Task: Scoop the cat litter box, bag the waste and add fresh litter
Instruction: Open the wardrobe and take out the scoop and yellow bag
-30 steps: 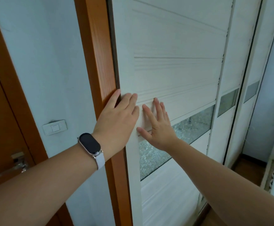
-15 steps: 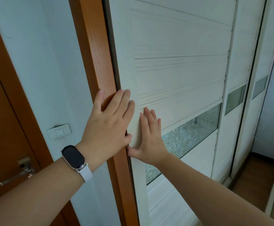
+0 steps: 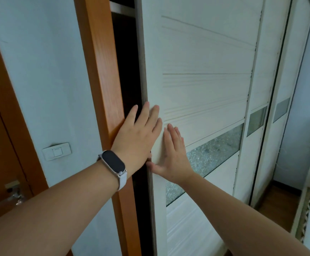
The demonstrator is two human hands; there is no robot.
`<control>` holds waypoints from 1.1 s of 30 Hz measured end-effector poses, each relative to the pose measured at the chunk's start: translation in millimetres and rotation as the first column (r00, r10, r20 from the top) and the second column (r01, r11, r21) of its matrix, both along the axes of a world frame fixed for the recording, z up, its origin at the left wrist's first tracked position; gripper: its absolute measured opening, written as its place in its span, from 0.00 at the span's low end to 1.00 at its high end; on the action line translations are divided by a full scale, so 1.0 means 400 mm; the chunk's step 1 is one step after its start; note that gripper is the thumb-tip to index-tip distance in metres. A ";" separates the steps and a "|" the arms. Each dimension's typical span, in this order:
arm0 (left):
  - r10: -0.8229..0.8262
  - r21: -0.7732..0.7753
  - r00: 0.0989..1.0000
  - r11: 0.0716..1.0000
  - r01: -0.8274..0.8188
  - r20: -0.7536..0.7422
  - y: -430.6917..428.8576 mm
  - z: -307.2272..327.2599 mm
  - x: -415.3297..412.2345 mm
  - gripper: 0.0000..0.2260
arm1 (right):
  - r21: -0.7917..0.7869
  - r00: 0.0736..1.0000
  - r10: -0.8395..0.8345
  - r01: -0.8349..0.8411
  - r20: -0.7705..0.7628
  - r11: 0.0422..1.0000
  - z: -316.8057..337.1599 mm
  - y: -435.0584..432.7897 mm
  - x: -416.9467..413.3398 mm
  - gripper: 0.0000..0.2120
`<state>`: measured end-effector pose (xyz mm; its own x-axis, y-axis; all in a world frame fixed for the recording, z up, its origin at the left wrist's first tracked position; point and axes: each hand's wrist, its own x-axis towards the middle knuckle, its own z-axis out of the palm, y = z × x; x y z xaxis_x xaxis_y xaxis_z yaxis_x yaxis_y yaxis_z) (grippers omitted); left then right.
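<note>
A white sliding closet door (image 3: 206, 52) with a frosted glass strip (image 3: 211, 156) fills the middle of the view. My left hand (image 3: 137, 137), with a dark band on its wrist, lies flat with straight fingers across the door's left edge. My right hand (image 3: 172, 154) presses flat on the door panel just beside it, fingers spread upward. Between the orange wooden frame (image 3: 100, 71) and the door's edge a dark gap (image 3: 126, 61) stands open. No litter box, scoop, bag or litter is in sight.
A pale wall with a white light switch (image 3: 57, 151) lies left of the frame. At the far left is a brown door with a metal handle (image 3: 13, 195). More white sliding panels (image 3: 268, 89) run to the right, above a wooden floor (image 3: 278, 206).
The white door has slid to the right under both hands, and a dark gap has opened between it and the orange frame. Both hands moved right with the door.
</note>
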<state>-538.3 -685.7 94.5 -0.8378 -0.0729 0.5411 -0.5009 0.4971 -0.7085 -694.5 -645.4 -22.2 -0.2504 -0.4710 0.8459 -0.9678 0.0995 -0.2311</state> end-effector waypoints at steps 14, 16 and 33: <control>-0.169 -0.017 0.986 0.986 0.169 0.003 -0.035 0.017 -0.227 0.41 | 0.093 0.997 -0.046 0.052 -0.064 0.994 -0.003 0.019 -0.228 0.49; -0.204 -0.023 0.979 0.979 0.204 0.011 -0.049 0.021 -0.272 0.41 | 0.090 0.995 -0.054 0.061 -0.078 0.994 -0.007 0.024 -0.281 0.48; -0.609 -0.078 0.793 0.789 0.609 0.025 -0.144 0.005 -0.810 0.40 | -0.043 0.985 -0.073 0.067 -0.154 0.997 -0.003 0.086 -0.765 0.46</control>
<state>-862.4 -743.4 96.6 -0.6935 0.4947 0.5238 -0.1138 0.6427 -0.7576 -1000.6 -611.1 -23.5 -0.1455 -0.4244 0.8937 -0.9833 0.1622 -0.0830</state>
